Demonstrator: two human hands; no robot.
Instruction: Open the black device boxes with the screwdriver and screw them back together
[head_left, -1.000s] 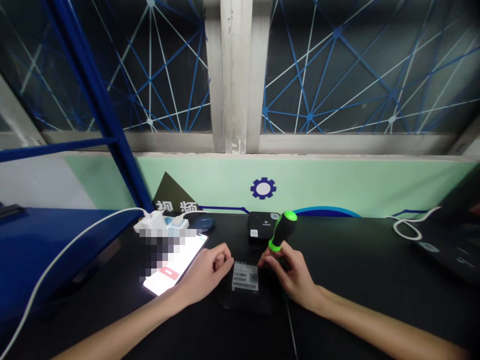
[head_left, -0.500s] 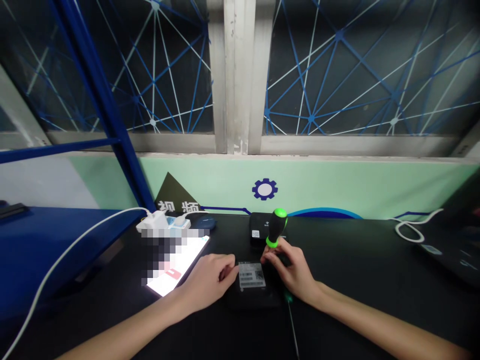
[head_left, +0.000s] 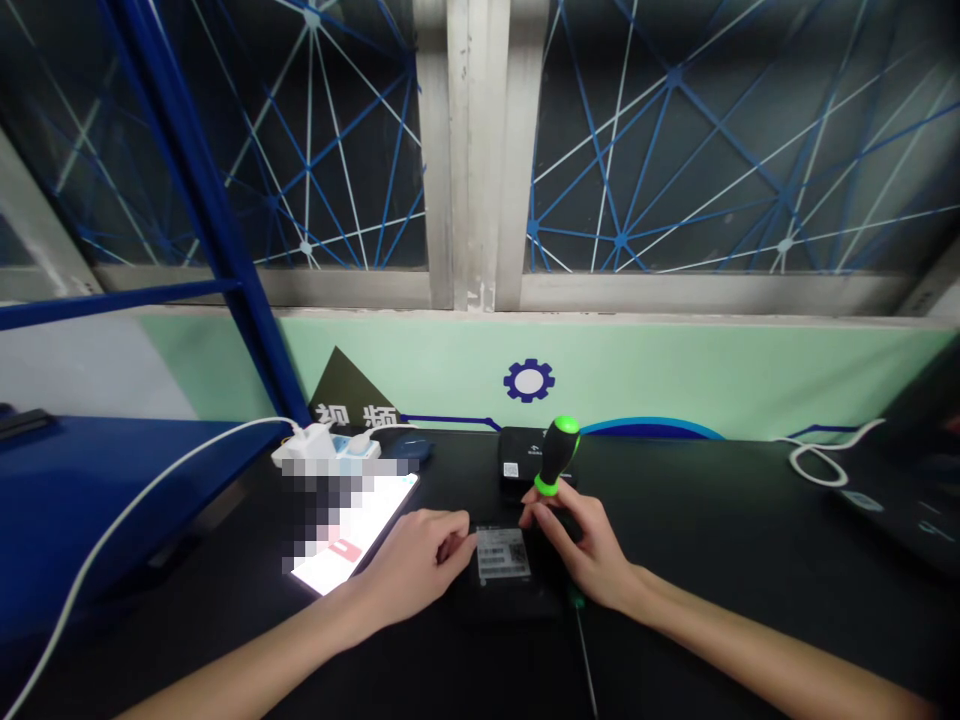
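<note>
A black-and-green screwdriver (head_left: 559,452) stands nearly upright, leaning slightly right, with my right hand (head_left: 589,545) closed around its lower part. Its tip is hidden by the fingers, near the far right corner of a flat black device box (head_left: 504,590). That box lies on the table with a white barcode label (head_left: 503,553) facing up. On its left side, my left hand (head_left: 424,555) is closed, thumb and curled fingers gripping the edge. Just right of the box lies a second screwdriver (head_left: 585,645), green-handled, its shaft pointing toward me.
Behind my right hand sits another black box (head_left: 517,452) with a small label. A lit phone (head_left: 360,530) lies beside my left hand, near a white power strip (head_left: 322,447) and a dark mouse (head_left: 415,450). A white cable (head_left: 817,465) and a dark device (head_left: 911,525) are at right.
The screwdriver handle has tilted slightly to the right, and the fingers of my right hand have shifted a little on it. My left hand stays in place.
</note>
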